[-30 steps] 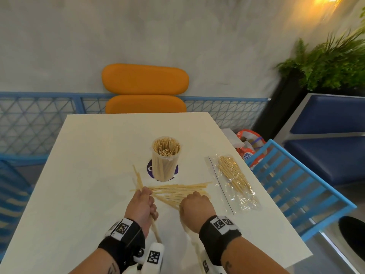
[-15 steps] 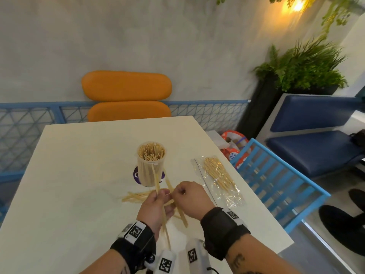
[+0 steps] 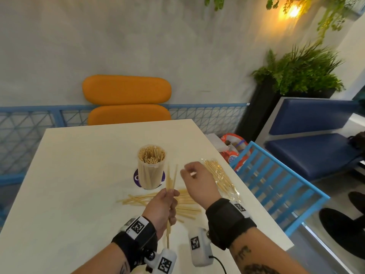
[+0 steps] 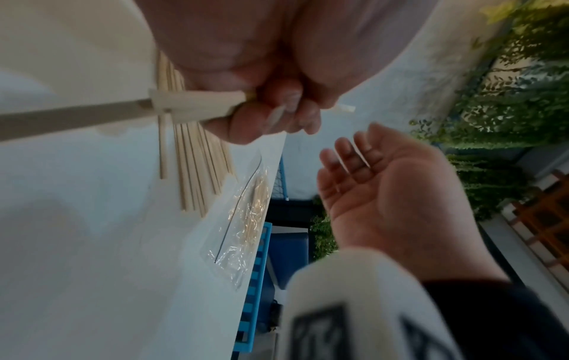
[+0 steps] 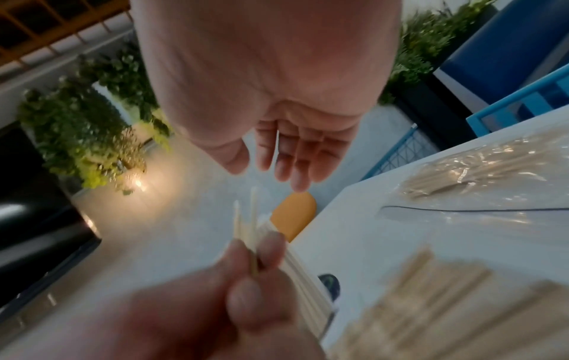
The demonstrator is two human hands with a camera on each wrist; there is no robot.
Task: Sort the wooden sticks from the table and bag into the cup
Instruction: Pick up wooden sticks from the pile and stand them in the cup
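Note:
A clear cup (image 3: 151, 167) packed with upright wooden sticks stands mid-table. My left hand (image 3: 165, 204) grips a few sticks (image 3: 171, 178) upright, just right of the cup; the same grip shows in the left wrist view (image 4: 274, 109). My right hand (image 3: 194, 178) hovers beside those sticks with relaxed fingers and holds nothing, as the right wrist view (image 5: 295, 151) also shows. A loose pile of sticks (image 3: 185, 206) lies on the table under both hands. A clear plastic bag (image 3: 221, 178) holding more sticks lies near the right table edge.
The white table (image 3: 79, 175) stretches left and far of the cup. A blue slatted chair (image 3: 276, 184) stands close to the right edge, with a red-and-white bag (image 3: 233, 147) beyond it. An orange padded chair (image 3: 126, 99) faces the far end.
My left hand lifted a few sticks from the pile and stood them upright beside the cup. My right hand let go of them, rose and opened.

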